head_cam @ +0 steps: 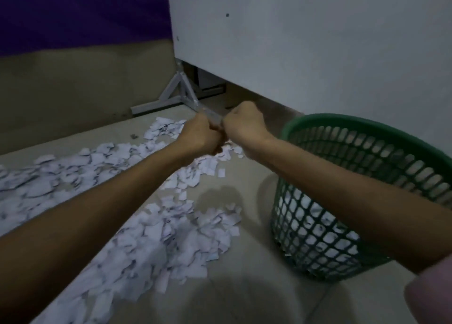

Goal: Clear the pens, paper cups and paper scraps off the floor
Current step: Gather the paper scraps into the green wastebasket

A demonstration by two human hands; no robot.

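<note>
Torn white paper scraps [156,240] lie thick across the floor from the near left to the far middle. Both my arms reach forward over them. My left hand [199,134] and my right hand [244,124] are curled into fists, knuckles nearly touching, just above the far end of the scraps [168,128]. I see both hands from the back, so whatever is inside them is hidden. A green mesh basket [367,138] stands on the floor under my right forearm, with scraps inside it. No pens or paper cups show.
A white panel [305,42] rises behind the basket, on a grey metal foot [181,91] whose end reaches my hands. A low beige wall [73,86] with purple above it closes the left. Bare floor [244,287] lies near me.
</note>
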